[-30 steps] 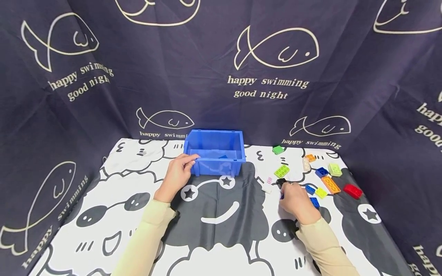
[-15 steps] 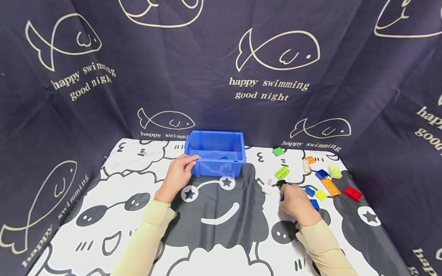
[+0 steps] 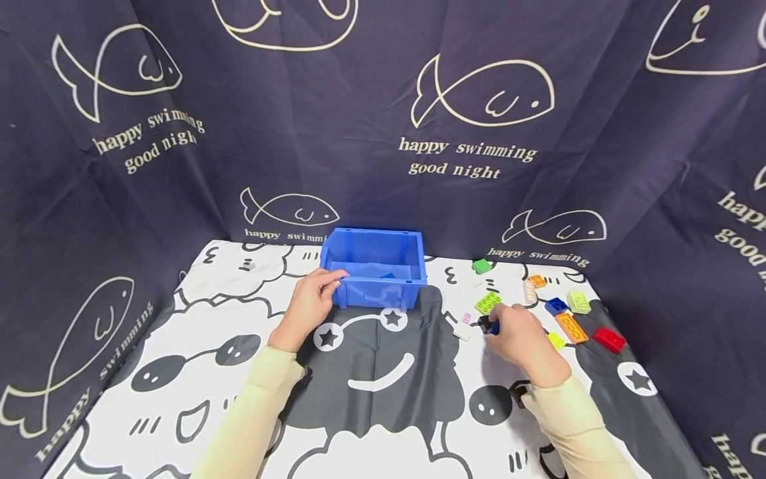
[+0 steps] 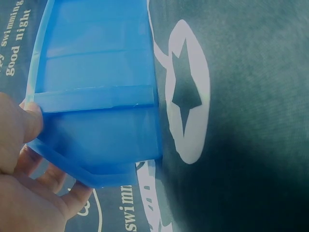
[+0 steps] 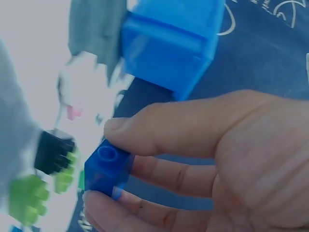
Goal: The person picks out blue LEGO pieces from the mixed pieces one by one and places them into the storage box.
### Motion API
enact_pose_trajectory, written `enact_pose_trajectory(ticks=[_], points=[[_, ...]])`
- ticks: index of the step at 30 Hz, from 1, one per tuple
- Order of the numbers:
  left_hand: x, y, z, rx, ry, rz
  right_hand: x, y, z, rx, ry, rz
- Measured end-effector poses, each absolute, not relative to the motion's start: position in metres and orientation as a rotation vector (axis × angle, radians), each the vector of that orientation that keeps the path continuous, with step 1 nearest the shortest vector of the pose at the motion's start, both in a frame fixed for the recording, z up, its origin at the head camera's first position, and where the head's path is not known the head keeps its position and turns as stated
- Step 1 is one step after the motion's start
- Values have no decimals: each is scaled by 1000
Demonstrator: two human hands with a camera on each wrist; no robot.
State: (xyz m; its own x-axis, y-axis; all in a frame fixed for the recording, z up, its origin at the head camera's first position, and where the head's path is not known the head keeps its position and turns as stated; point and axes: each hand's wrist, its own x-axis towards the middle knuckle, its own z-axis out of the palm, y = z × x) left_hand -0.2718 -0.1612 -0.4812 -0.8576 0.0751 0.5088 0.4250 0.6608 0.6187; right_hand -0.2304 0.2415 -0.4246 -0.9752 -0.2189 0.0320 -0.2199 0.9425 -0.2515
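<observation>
A blue plastic bin (image 3: 374, 293) stands at the back of the cloth-covered table, with a blue piece (image 3: 389, 275) inside. My left hand (image 3: 306, 306) grips its front left corner; in the left wrist view the thumb and fingers lie on either side of the bin's rim (image 4: 34, 72). My right hand (image 3: 522, 339) pinches a blue building brick (image 5: 107, 166) between thumb and fingers, a stud showing. Close to that hand are a black brick (image 3: 485, 323), a lime green brick (image 3: 487, 303), a white brick (image 3: 461, 331) and a small pink brick (image 3: 467, 318).
To the right lie an orange brick (image 3: 571, 328), a red brick (image 3: 609, 339), a dark blue brick (image 3: 556, 305), a pale green brick (image 3: 578, 302) and a yellow one (image 3: 556, 340). Farther back is a green brick (image 3: 481, 266). A dark curtain (image 3: 473, 213) hangs behind the table.
My right hand has come up from the cloth with the blue brick and shifted slightly right and back. My left hand stays on the bin.
</observation>
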Motion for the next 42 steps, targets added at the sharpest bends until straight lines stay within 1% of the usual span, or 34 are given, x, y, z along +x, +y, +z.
enact_pose_trajectory(ticks=[9, 20, 26, 35, 42], points=[[-272, -160, -481, -400, -2437, -1073, -236, 237, -386, 409, -2979, 392], [-271, -160, -480, -399, -2440, -1070, -241, 218, -342, 499, -2838, 387], [-271, -160, -482, -397, -2441, -1057, -243, 203, -317, 502, -2813, 431], [-272, -159, -483, -408, -2442, -1065, -250, 177, -297, 530, -2775, 488], [-274, -161, -482, -394, -2441, -1062, -255, 155, -289, 561, -2772, 543]])
